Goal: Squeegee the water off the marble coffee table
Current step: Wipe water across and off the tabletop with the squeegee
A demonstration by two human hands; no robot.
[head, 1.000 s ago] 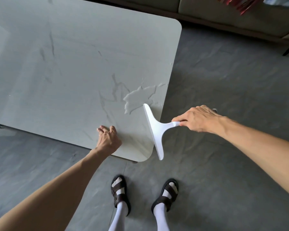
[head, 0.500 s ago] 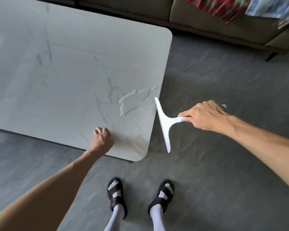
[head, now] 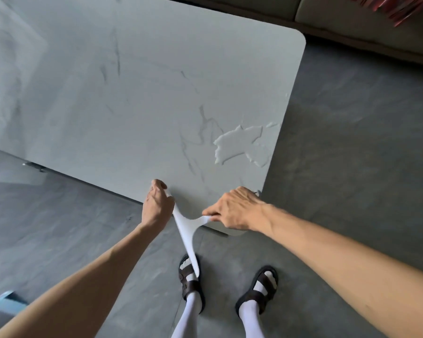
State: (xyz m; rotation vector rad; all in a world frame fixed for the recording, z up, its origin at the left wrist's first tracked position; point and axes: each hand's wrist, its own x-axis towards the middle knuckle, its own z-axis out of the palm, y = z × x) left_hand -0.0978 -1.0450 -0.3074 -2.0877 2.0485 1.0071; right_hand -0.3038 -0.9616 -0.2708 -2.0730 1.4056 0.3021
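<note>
A pale marble coffee table [head: 132, 93] fills the upper left of the view. A puddle of water [head: 239, 145] lies near its right edge, a little beyond the near right corner. A white squeegee [head: 187, 230] hangs over that near corner, its blade slanting off the table towards my feet. My right hand [head: 237, 211] grips its handle. My left hand [head: 156, 206] is curled around the blade's upper end at the table's front edge. The blade is clear of the puddle.
A grey-green sofa [head: 352, 20] with a red plaid cloth [head: 401, 8] stands beyond the table's far right corner. Grey floor [head: 352, 142] lies to the right. My sandalled feet [head: 191, 284] stand just in front of the corner. A pale blue object [head: 0, 301] shows at bottom left.
My right hand has carried the squeegee from beside the table's right edge down to the near corner. My left hand has left the tabletop and taken hold of the blade's end.
</note>
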